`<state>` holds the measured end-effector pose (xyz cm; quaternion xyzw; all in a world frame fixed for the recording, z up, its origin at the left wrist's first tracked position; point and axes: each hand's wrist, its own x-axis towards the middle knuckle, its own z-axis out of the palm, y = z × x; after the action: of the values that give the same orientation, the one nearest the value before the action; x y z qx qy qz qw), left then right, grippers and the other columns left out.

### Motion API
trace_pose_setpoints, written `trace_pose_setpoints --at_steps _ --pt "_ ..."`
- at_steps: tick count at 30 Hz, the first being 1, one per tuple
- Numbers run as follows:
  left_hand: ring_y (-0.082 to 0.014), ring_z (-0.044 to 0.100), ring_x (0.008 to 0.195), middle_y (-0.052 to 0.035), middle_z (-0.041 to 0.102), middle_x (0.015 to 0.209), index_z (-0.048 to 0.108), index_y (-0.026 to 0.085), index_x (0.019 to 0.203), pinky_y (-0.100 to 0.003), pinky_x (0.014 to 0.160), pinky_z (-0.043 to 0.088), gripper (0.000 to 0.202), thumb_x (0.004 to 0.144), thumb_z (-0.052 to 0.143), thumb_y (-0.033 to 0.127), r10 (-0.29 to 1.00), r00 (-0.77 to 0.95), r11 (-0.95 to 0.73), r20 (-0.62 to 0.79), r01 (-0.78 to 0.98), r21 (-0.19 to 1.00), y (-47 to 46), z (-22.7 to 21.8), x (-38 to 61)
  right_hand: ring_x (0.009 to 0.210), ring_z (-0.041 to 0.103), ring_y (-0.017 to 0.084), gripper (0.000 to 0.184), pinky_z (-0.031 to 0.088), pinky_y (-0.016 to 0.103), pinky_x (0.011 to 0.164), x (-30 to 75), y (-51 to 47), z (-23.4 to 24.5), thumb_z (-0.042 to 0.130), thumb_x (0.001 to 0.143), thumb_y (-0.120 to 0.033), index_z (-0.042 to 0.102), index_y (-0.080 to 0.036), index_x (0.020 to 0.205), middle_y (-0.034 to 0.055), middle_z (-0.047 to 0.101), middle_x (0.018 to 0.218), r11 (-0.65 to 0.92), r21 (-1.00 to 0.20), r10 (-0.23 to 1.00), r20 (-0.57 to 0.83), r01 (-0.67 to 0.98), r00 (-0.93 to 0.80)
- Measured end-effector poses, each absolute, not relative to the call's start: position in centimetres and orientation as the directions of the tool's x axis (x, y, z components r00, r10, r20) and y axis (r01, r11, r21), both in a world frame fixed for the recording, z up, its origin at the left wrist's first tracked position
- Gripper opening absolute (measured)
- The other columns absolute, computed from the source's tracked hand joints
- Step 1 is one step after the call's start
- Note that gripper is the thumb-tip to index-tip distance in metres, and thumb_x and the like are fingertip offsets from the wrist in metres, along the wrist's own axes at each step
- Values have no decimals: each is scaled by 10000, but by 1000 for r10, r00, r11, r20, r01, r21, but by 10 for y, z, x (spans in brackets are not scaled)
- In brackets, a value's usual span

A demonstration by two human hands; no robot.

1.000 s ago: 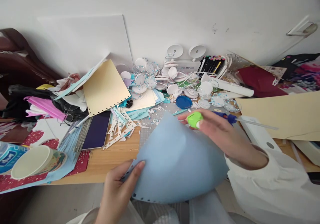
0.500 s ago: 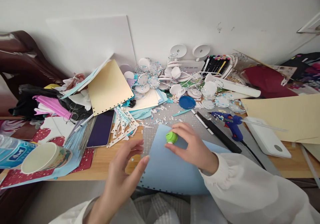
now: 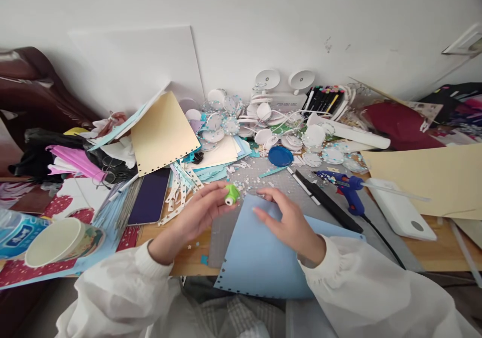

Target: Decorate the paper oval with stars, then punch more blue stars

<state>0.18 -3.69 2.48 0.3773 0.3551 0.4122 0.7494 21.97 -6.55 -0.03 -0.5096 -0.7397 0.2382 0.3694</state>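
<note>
Between the thumb and fingers of my left hand [image 3: 201, 210] is a small green craft punch [image 3: 232, 195], its white end turned toward me. My right hand [image 3: 288, 222] hovers over the blue paper [image 3: 263, 247] with thumb and fingers apart and nothing between them. That sheet lies on the grey cutting mat [image 3: 222, 237] and reaches past the table's front edge. Small star-shaped holes run along its near edges. A few tiny cut-out bits lie on the wood below my left hand.
To the right lie a blue glue gun [image 3: 350, 190], a black stick-like tool [image 3: 327, 202] and a white power bank-like block [image 3: 399, 210]. A paper cup [image 3: 56, 242] and phone [image 3: 148, 197] are left. White discs with beaded wire [image 3: 263, 112] crowd the back, near a blue lid [image 3: 280, 155].
The green punch has passed from my right hand to my left, moving leftward. My left hand has risen and closed on it; my right hand is now free. The blue paper's near corner has turned slightly.
</note>
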Motion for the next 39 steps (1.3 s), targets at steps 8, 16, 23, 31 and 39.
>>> trace_pose_setpoints --at_steps 8,16,23,31,39 --pt "-127 664 735 -64 668 851 618 117 889 -195 689 545 117 843 641 222 818 474 528 -325 -396 751 6 -2 0 641 535 153 218 410 272 592 204 -27 0 571 854 -387 596 -206 735 2 593 676 202 -916 971 143 345 -191" --pt "-89 616 674 -44 640 833 654 127 1015 -167 630 499 236 841 662 286 792 549 522 -268 -380 763 2 -14 0 595 451 131 211 354 252 538 203 -27 -12 610 807 -392 580 -195 735 -13 508 652 82 -967 987 46 239 -151" --pt "-94 610 691 -30 625 821 655 146 1019 -175 647 487 250 845 663 325 784 563 510 -262 -343 789 -2 -15 1 581 449 130 248 349 249 514 206 -28 -9 612 810 -434 586 -200 732 -11 519 649 22 -971 988 -15 238 -154" --pt "-93 594 728 -18 610 850 642 170 1054 -193 685 478 245 857 649 314 789 575 474 -216 -346 810 -4 -16 -1 571 443 128 274 334 250 505 205 -27 -12 624 789 -459 582 -198 718 -12 514 637 -13 -972 989 -47 235 -141" --pt "-84 557 715 -4 610 839 654 175 1025 -187 663 441 275 790 722 301 837 522 344 -166 -264 901 -7 -13 4 609 466 134 236 355 256 550 203 -29 -19 612 825 -423 590 -199 754 -14 527 664 36 -961 989 -4 272 -145"
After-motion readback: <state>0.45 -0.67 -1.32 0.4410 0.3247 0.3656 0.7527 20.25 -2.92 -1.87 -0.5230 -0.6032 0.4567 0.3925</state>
